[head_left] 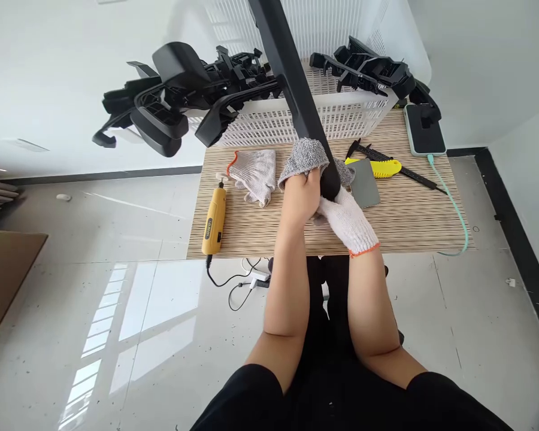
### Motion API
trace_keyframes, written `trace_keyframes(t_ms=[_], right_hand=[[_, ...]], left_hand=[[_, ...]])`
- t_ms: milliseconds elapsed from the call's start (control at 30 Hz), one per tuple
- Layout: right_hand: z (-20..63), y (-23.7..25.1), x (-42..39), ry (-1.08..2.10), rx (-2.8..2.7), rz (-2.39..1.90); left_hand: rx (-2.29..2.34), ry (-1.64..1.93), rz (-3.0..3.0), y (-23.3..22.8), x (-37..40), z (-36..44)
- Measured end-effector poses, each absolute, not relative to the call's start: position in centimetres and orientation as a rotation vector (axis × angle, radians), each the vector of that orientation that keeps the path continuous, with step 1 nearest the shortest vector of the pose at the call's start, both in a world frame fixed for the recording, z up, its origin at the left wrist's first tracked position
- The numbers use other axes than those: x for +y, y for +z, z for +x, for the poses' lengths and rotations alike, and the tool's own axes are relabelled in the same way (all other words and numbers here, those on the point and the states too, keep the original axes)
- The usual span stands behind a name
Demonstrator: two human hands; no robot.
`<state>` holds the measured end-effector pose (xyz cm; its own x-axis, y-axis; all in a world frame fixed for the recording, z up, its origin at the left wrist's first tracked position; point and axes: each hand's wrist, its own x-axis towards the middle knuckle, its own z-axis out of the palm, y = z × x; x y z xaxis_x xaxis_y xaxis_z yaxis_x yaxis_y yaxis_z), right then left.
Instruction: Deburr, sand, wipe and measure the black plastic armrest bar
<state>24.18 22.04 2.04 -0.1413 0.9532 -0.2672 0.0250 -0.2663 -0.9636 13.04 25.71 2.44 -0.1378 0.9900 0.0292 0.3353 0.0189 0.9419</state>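
The right hand [348, 221], in a white knit glove, is clenched around the lower end of a long black bar [291, 84], propping that end on the tabletop [413, 221] so the bar slants up and away over the white basket [296, 120]. The bare left hand [302, 194] grips a grey glove [304, 157], bunched against the bar beside the right hand. A spare white glove [254, 173] and a yellow power tool [214, 220] lie to the left; a grey pad [363, 182], yellow knife [377, 167] and phone [424, 129] lie to the right, all near.
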Motion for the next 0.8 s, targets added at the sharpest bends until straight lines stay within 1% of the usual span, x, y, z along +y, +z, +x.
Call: trace_keyframes(t_ms=[100,200,367,500,600,667,800], right_hand=[[24.6,1.5,22.1,1.424,-1.219,-1.325],[24.9,1.2,22.0,1.432,-1.252,-1.296],[24.6,1.7,21.8,1.481,-1.241,-1.253],[24.1,2.4,21.8,1.604,-1.220,-1.243],[23.7,2.6,21.8,1.639,-1.240,-1.225],[23.6,2.5,21.7,1.630,-1.243,-1.223],[23.7,2.2,21.8,1.546,-1.226,-1.256]], left_hand=[[1.342,1.010,1.383,1.6,25.8,11.7],[1.233,0.965,1.391,1.2,25.6,10.9],[1.324,1.041,1.393,1.7,25.4,11.8],[1.540,1.129,1.330,2.5,25.6,13.1],[1.653,1.204,1.282,2.8,25.7,13.6],[1.641,1.207,1.265,2.7,25.8,13.5],[1.525,1.094,1.267,2.2,25.7,12.0]])
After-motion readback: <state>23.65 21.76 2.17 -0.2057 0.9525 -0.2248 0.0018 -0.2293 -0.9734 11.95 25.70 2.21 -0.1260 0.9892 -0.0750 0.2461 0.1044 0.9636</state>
